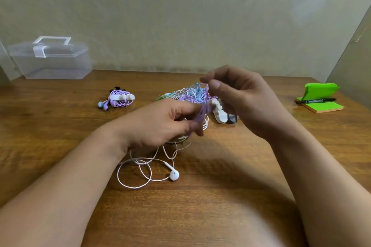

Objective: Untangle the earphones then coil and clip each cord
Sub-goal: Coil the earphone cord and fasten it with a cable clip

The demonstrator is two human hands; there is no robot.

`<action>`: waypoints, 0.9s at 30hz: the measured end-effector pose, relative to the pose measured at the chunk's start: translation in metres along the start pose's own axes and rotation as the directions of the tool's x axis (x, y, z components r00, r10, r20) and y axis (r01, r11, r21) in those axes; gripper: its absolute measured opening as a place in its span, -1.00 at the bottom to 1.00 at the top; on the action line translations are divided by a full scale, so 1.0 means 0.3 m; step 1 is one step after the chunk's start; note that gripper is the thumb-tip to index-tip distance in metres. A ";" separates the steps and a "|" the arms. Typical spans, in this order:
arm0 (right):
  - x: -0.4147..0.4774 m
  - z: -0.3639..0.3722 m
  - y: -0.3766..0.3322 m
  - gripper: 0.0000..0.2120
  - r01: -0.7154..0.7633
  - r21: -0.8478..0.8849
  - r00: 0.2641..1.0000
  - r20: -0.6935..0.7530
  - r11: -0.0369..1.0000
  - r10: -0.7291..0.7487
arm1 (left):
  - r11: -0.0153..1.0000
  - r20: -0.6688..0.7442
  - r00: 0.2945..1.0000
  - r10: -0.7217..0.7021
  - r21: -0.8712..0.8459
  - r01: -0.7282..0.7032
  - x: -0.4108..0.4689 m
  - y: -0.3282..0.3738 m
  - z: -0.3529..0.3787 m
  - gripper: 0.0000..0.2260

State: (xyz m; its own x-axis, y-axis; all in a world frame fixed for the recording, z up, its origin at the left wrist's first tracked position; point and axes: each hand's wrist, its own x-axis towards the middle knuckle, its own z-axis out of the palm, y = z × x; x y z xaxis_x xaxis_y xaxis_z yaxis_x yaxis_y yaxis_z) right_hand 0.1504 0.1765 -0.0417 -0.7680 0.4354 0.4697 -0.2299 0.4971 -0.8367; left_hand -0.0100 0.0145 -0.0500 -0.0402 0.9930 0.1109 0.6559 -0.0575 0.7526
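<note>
- L hand [160,122]: fingers curled, pinching the low end of the purple cord [202,110]. Grasp confirmed.
- R hand [245,98]: thumb + forefinger pinch the same cord higher up; other fingers loosely curled.
- Cord axis: near upright between my two pinches. L pinch is low and near me, R pinch high and farther off.
- Tangle [186,93]: on the table [230,176], just behind both hands. Purple cord seems to run back into it; blur hides the exact exit pt.
- Judgement: the next pull should go toward me, away from the tangle. R hand is nearer it, so better placed to feed slack.
- White earphone [174,175]: loose loops below my L wrist.
- Clips [219,115]: just beside R hand.
</note>
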 end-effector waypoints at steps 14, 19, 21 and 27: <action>-0.004 0.144 0.064 -0.79 -0.323 0.120 0.941 0.146 0.939 0.305 | 0.930 -0.512 0.858 0.038 -0.296 -0.218 0.062 -0.068 0.017 -0.57; -0.003 0.158 0.045 -0.94 -0.362 0.176 0.932 0.056 0.915 0.358 | 0.986 -0.547 0.825 0.139 0.154 -0.064 0.057 -0.099 0.009 -0.71; 0.001 0.156 0.037 -0.89 -0.346 0.202 0.937 0.017 0.916 0.349 | 0.964 -0.510 0.839 0.190 0.257 -0.063 0.056 -0.104 0.009 -0.76; -0.002 0.141 0.030 -0.81 -0.247 0.205 0.965 -0.035 0.947 0.260 | 0.940 -0.459 0.865 0.204 0.340 -0.041 0.056 -0.079 0.021 -0.67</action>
State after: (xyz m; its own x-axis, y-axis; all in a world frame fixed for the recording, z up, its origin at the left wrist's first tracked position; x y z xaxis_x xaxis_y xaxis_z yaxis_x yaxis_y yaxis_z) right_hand 0.1236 0.1489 -0.0614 -0.7797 0.5759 0.2458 -0.1504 0.2088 -0.9663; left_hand -0.0217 0.0332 -0.0701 -0.2474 0.7996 0.5472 0.8742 -0.0593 0.4819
